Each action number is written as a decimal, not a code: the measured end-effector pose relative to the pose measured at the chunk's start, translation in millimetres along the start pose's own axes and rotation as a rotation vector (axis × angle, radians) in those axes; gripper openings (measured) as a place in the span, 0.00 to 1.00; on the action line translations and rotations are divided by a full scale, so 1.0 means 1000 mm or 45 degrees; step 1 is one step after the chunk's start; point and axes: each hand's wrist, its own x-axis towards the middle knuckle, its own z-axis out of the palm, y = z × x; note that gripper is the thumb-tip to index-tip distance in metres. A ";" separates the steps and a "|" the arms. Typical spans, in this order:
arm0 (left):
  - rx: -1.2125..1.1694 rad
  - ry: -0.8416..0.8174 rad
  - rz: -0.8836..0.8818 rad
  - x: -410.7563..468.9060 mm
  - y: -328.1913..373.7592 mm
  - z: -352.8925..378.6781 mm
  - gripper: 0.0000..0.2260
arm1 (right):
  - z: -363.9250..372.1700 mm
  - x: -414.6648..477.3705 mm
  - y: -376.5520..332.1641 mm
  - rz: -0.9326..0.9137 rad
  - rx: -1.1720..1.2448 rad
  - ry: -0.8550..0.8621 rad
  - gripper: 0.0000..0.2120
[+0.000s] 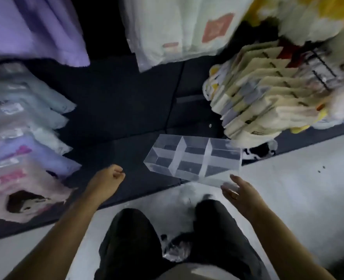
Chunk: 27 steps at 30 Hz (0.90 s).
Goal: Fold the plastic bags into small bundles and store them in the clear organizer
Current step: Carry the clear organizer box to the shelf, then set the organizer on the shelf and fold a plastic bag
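Note:
A clear organizer (pixel 193 159) with several compartments lies on the edge of a dark mat, all compartments holding nothing. My right hand (pixel 240 194) is open at its near right corner, fingers straight, just touching or almost touching it. My left hand (pixel 109 181) hovers left of the organizer with fingers curled, holding nothing. Plastic bags lie around: a fanned row of pastel bags (pixel 23 126) at the left, a purple bag (pixel 31 27) at the far left, a white bag with red print (pixel 179 29) at the back. A stack of cream bags (pixel 264 98) sits at the right.
The dark mat (pixel 122 102) covers the floor's middle; pale floor (pixel 298 178) lies to the right and near me. My legs in black trousers (pixel 167 239) are at the bottom centre, with a small crumpled clear plastic piece (pixel 174 252) between them.

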 end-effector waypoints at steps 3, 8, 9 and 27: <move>-0.005 0.049 -0.119 0.054 -0.006 0.062 0.12 | 0.011 0.099 -0.003 0.037 -0.211 -0.177 0.11; 0.180 -0.015 -0.209 0.133 -0.042 0.171 0.15 | 0.058 0.244 0.026 0.193 -0.319 -0.216 0.14; 0.232 -0.045 -0.202 0.149 -0.053 0.191 0.17 | 0.069 0.271 0.036 0.224 -0.325 -0.234 0.17; 0.558 0.097 -0.154 0.296 -0.193 0.416 0.37 | 0.179 0.524 0.156 0.083 -0.108 -0.433 0.17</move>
